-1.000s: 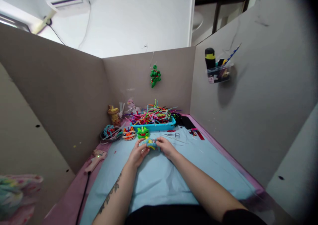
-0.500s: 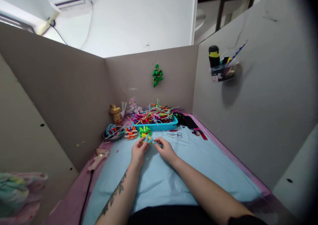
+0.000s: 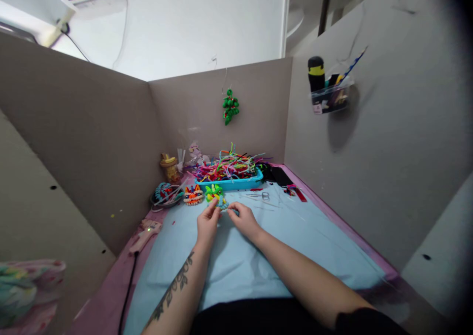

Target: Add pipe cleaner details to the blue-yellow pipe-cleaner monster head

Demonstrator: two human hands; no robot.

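Observation:
Between my two hands is a small light-blue pipe-cleaner piece (image 3: 222,203) with a bit of yellow by it. My left hand (image 3: 208,222) pinches its left side between thumb and fingers. The fingers of my right hand (image 3: 244,221) are closed on its right end, and the fingertips partly cover it. Just behind stands a green and yellow pipe-cleaner figure (image 3: 214,192), its lower part hidden by my left hand and the blue piece. An orange and white pipe-cleaner figure (image 3: 193,195) sits to its left.
Behind, a blue tray (image 3: 236,183) overflows with colourful pipe cleaners. Scissors (image 3: 264,195) lie right of my hands. At left are a pink glue gun (image 3: 145,235) with a cord and a dark bowl (image 3: 173,203). Grey partitions (image 3: 218,103) enclose the table; a green ornament (image 3: 230,107) hangs at the back.
The view has shifted slightly. The blue piece has turned a little in my fingers, and my left fingers now cover more of its left side. Both hands keep hold of it.

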